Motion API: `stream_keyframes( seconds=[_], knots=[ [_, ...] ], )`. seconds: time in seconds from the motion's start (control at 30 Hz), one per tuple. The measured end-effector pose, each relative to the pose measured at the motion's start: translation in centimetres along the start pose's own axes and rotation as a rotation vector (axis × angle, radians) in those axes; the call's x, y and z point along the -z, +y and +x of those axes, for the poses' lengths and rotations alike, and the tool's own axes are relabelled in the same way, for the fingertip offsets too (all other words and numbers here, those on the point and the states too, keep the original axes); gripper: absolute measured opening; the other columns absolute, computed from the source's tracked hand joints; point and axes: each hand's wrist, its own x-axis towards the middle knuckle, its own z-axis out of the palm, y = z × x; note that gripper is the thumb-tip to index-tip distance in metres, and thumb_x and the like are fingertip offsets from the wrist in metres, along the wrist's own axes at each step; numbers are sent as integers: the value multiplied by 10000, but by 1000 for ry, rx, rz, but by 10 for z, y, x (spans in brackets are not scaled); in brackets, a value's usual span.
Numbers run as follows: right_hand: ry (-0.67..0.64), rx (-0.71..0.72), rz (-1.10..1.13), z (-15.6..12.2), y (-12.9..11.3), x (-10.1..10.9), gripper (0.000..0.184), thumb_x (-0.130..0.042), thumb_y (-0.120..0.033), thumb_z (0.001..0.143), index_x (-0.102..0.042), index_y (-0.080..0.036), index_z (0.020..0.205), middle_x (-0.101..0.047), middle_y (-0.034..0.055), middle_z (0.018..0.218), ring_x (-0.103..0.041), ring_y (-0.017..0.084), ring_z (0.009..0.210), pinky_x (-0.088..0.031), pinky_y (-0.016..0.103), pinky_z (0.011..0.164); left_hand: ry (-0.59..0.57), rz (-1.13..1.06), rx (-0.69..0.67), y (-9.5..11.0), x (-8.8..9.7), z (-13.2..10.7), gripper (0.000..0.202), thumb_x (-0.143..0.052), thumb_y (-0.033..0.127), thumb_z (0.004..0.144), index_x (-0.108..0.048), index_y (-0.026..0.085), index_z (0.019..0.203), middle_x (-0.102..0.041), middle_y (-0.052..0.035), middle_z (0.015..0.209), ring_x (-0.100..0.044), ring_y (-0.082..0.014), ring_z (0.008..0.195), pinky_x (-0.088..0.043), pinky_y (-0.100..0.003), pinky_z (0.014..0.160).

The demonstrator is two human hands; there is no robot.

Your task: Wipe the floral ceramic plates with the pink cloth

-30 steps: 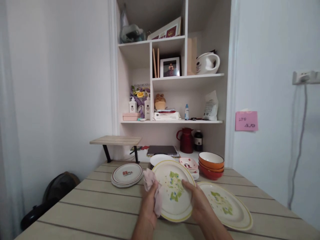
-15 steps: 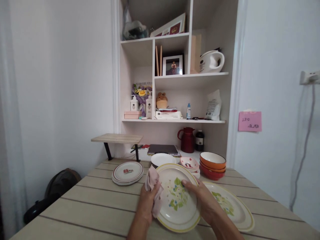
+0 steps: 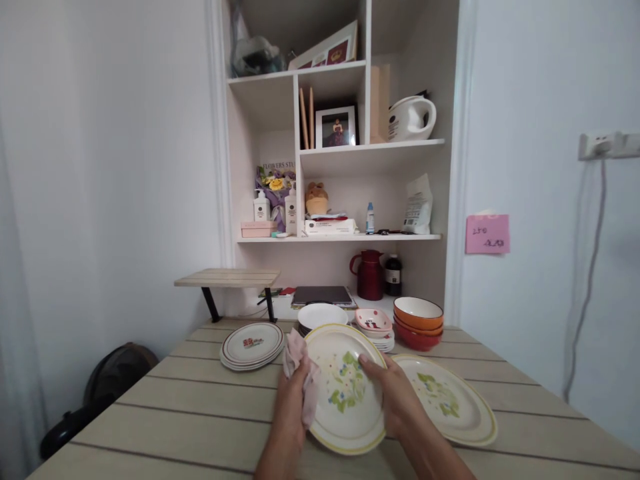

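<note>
A cream plate (image 3: pixel 345 427) with a yellow rim and a green leaf-and-flower pattern is tilted up between both my hands, above the near side of the table. My left hand (image 3: pixel 293 400) is closed on a pinkish cloth (image 3: pixel 310 390), which is folded over the plate's left edge. On the right edge my right hand (image 3: pixel 393 390) grips the plate, its thumb on the face and its fingers hidden behind. A larger oval plate (image 3: pixel 470 417) with the same pattern lies on the table, partly behind my right wrist.
Around the held plate on the slatted table (image 3: pixel 200 427) stand stacked small plates (image 3: pixel 253 343), white dishes (image 3: pixel 323 315), strawberry-patterned bowls (image 3: pixel 373 321) and orange-red bowls (image 3: pixel 419 323). Behind are a small raised stand (image 3: pixel 227 277), a laptop (image 3: pixel 323 295), a red jug (image 3: pixel 370 277) and shelves (image 3: pixel 370 238).
The whole scene has shifted slightly left in view as the camera turned. Both hands still hold the plate, with the cloth at its left edge.
</note>
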Motion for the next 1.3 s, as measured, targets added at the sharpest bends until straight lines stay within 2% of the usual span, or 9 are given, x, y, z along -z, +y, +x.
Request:
stream_keyframes(
  seconds=[0.23,0.4,0.5,0.63,0.83,0.97,1.1,1.2,1.3],
  knots=[
    [-7,79,43,-1,6,-4,729,-815,-306,617,-518,-178,1271,-765,75,784,-722,287,727,-563,413,708,68,-75,-78,-3,1,-2,626,-733,322,738,-506,248,1317,-695,-96,1178,-636,-249,1103,-493,-376,964],
    [49,140,42,-4,9,-8,757,-811,-327,624,-496,-182,1297,-763,68,776,-720,287,699,-571,422,686,150,-110,-67,-14,0,-3,625,-730,364,737,-499,269,1309,-674,-85,1220,-630,-252,1112,-515,-373,937],
    [97,175,73,-5,9,-10,773,-819,-322,611,-494,-196,1300,-763,50,765,-720,275,705,-578,410,695,149,-116,-22,-22,-5,-6,624,-704,394,755,-481,263,1323,-690,-91,1188,-651,-260,1073,-525,-386,923],
    [153,221,103,-6,14,-13,732,-823,-320,601,-527,-220,1263,-767,34,820,-719,256,709,-588,398,707,163,-138,29,-30,-13,-13,573,-677,342,785,-488,224,1312,-706,-94,1154,-658,-254,1060,-522,-378,935],
    [199,274,196,-5,22,-16,652,-811,-302,617,-552,-253,1213,-762,9,878,-717,231,773,-587,379,758,63,-218,76,-37,-26,-24,494,-698,223,759,-560,170,1229,-727,-108,1100,-653,-251,1071,-510,-353,955],
    [130,199,217,1,20,-14,712,-803,-259,616,-519,-218,1268,-764,40,880,-719,259,787,-581,406,756,109,-211,78,-38,-26,-24,493,-713,199,739,-574,153,1210,-723,-123,1104,-662,-262,1052,-523,-362,937],
    [36,45,115,3,5,-9,745,-782,-187,627,-491,-195,1313,-765,60,841,-715,245,721,-577,355,670,141,-170,33,-26,-16,-18,572,-741,193,704,-558,158,1245,-721,-135,1102,-669,-278,1034,-528,-391,920],
    [-35,47,18,-3,-13,-5,760,-770,-227,665,-449,-268,1353,-762,46,908,-715,238,740,-570,338,639,69,-79,24,-7,-10,-19,685,-790,187,648,-538,188,1285,-705,-130,1146,-657,-284,1059,-508,-399,940],
    [-133,49,-57,-10,-29,-2,791,-760,-267,695,-389,-345,1390,-749,43,999,-716,247,801,-569,382,704,-40,68,31,7,-8,-25,645,-801,243,644,-578,144,1241,-714,-158,1109,-645,-304,1075,-481,-410,962]
  ],
)
